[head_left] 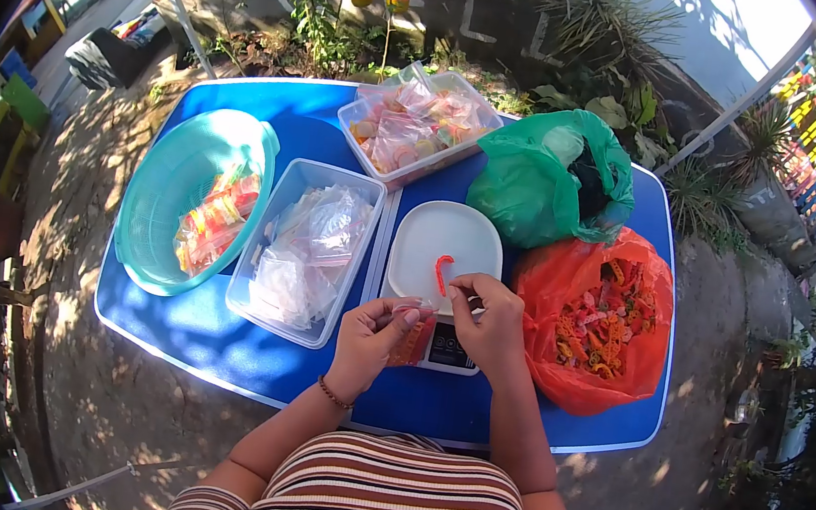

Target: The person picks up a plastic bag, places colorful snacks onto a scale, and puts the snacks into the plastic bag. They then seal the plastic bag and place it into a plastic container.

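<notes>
My left hand (373, 340) is closed on the top of a small clear plastic bag (410, 344) with reddish contents, in front of the scale. Close to its right, my right hand (487, 327) is pinched, with its fingertips over the front of the white tray. A curved red piece (442, 273) shows over the white tray (421, 231), just beyond my right fingertips; whether they grip it is unclear. Under the tray is a digital scale (450, 353), its dark panel partly covered by my right hand. At the right, a red plastic bag (545, 356) holds many orange and red pieces.
A teal basket (146, 215) with filled packets stands at the left, beside a clear tub (364, 250) of empty-looking plastic bags. Another tub (412, 173) with filled packets is at the back. A green plastic bag (516, 187) stands behind the red one on the blue table (188, 331).
</notes>
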`<state>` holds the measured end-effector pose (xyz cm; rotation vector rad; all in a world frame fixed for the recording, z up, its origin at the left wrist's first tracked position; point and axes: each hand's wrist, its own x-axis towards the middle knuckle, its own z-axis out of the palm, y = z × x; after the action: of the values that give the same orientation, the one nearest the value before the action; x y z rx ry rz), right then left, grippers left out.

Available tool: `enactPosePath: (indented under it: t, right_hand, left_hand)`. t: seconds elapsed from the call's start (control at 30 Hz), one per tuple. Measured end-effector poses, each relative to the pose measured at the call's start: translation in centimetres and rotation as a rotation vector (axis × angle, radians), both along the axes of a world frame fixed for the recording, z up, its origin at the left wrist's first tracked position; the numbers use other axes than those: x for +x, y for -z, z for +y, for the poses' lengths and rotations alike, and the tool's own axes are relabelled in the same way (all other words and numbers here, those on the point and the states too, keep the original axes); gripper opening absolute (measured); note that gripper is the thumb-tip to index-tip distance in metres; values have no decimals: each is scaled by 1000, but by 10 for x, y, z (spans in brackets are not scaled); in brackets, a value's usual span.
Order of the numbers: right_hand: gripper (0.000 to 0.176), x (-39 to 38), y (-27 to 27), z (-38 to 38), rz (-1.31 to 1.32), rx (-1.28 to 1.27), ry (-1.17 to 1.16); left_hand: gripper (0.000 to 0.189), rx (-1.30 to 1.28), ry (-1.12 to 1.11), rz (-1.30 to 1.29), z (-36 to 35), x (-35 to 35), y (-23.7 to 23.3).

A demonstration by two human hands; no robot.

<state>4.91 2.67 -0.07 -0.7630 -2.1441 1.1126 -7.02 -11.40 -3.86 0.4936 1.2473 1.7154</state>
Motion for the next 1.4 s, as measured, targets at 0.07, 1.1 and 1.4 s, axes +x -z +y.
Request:
enactPosePath:
  t: [0.07,1.1,1.4]
  right_hand:
    - [17,-5,8,7,-30,149,40]
    - [15,12,-19,-13,420,-597,-189]
    - [12,19,-15,-11,248,-380,-159]
  left_hand:
    - [27,6,-3,-11,-2,-2,0]
    - [33,45,74,124,-16,6,-14]
    - [39,50,148,161,-19,2,-17]
